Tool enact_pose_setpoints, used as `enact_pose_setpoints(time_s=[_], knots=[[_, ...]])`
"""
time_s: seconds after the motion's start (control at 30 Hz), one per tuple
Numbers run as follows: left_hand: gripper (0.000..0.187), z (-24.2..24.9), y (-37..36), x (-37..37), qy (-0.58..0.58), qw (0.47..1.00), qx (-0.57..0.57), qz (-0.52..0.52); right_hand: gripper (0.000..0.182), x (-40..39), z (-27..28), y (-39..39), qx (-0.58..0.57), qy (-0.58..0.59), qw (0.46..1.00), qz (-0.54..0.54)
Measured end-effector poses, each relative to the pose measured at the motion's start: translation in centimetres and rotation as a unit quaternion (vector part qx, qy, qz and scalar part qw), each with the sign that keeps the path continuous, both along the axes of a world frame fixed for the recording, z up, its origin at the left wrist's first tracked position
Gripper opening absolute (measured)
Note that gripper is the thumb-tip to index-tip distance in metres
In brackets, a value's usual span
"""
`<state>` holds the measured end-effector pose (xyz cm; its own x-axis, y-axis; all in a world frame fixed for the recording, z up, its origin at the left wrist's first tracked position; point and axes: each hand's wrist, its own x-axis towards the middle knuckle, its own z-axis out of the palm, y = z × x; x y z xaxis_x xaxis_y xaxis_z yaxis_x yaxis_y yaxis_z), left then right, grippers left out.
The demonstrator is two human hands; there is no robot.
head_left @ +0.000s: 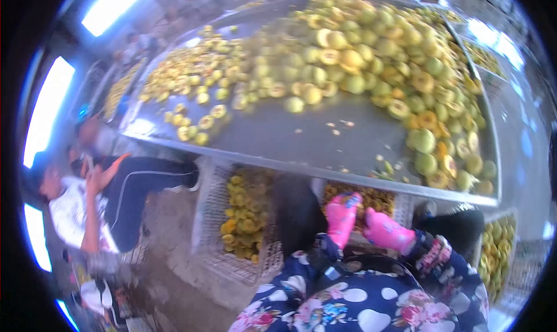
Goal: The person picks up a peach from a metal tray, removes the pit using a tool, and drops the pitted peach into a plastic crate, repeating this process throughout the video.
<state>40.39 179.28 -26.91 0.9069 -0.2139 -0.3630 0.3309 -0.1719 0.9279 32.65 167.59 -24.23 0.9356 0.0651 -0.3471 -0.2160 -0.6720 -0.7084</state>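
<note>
Both hands are in pink gloves here. The left hand and right hand hang just beside each other over a plastic crate of what look like peach halves. Fingers seem curled in on both, but honestly can't tell if they've got hold of anything. More peaches are heaped at 12 o'clock on the metal table. My guess: each half is light, firmish, bruises easily and gets slick on the cut face, so I'd grip round the skin side.
</note>
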Motion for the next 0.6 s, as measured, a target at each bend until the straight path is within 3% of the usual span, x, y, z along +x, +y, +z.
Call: enact_pose_setpoints(time_s=[0.03, 0.07, 0.1, 0.27, 0.37, 0.5, 0.6], knots=[[0.013, 0.8, 0.0, 0.0, -0.021, 1.0, 0.017, -0.007, 0.023, 0.3, 0.6, 0.2, 0.039, 0.043, 0.998, -0.034], [0.012, -0.9, 0.2, 0.1, -0.011, 1.0, -0.028, -0.007, 0.021, -0.3, -1.7, -0.1, 0.024, -0.066, 0.997, 0.011], [0.011, -2.7, 0.2, 0.2, -0.001, 0.998, -0.07, -0.004, 0.021, -0.3, -2.5, 0.0, 0.048, -0.074, 0.996, -0.001], [0.014, -2.9, 0.1, 0.7, 0.036, 0.992, -0.122, 0.004, 0.02, 0.5, -2.5, 0.6, -0.104, 0.019, 0.994, -0.008], [0.018, -2.1, 0.0, 0.9, 0.058, 0.992, -0.111, 0.013, 0.02, 0.7, -2.6, 0.1, 0.034, -0.045, 0.998, 0.028], [0.019, -2.6, 0.2, 1.1, 0.079, 0.991, -0.109, 0.018, 0.023, 1.1, -2.4, 0.1, 0.06, 0.021, 0.998, 0.012], [0.02, -3.7, 0.3, 1.2, 0.035, 0.994, -0.107, -0.003, 0.024, 1.5, 0.0, 0.4, -0.091, 0.073, 0.993, 0.017]])
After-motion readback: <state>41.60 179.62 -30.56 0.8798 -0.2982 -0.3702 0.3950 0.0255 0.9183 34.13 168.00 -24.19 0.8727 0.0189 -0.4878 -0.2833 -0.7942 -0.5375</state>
